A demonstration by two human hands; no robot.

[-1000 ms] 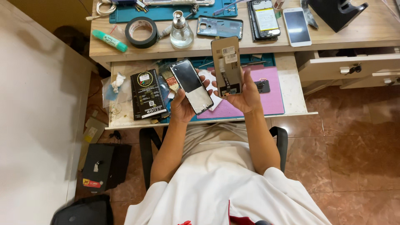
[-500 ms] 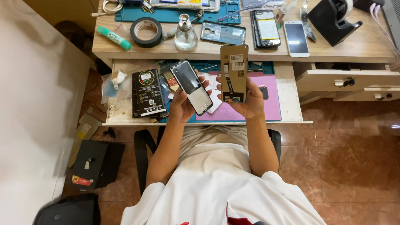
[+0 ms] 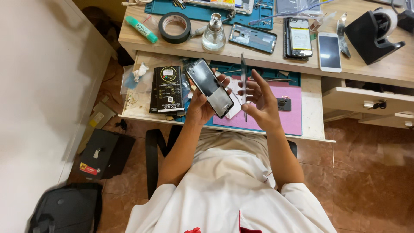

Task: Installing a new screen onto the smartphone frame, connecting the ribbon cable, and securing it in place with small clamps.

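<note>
Turned since the earlier frame: the phone body in the right hand (image 3: 261,102), which had shown its broad face, now stood edge-on to the camera; the dark panel in the left hand (image 3: 199,108) had kept its slant.

1. Phone body (image 3: 243,86). Thin, upright, seen only as a narrow edge. Right fingers (image 3: 258,84) spread along its far side, thumb low near its bottom end, grasping it lightly by the rims, seemingly so that the side edge could be looked along.

2. Dark screen panel (image 3: 210,87). Glossy, tilted, glass toward the camera. Left fingers wrapped round its lower half from behind, clenched on it; held just beside the phone body, the two close but apart.

3. Pull-out counter (image 3: 310,125), below both hands. Pink mat (image 3: 289,116) under the right fingers, with a small black part (image 3: 283,104) on it just beyond them. Black flat box (image 3: 168,88) to the outer side of the left fingers; white crumpled tissue (image 3: 140,71) beyond that.

4. Upper counter (image 3: 388,73), well beyond the fingers. Green marker (image 3: 141,29), roll of black tape (image 3: 174,27), glass bottle (image 3: 214,36), blue-grey phone frame (image 3: 252,38), opened phone (image 3: 298,38), white phone (image 3: 329,51), black tape dispenser (image 3: 373,32). Laid out side by side, within reach.

5. Floor. Black bag (image 3: 64,209) well behind the left elbow.
</note>
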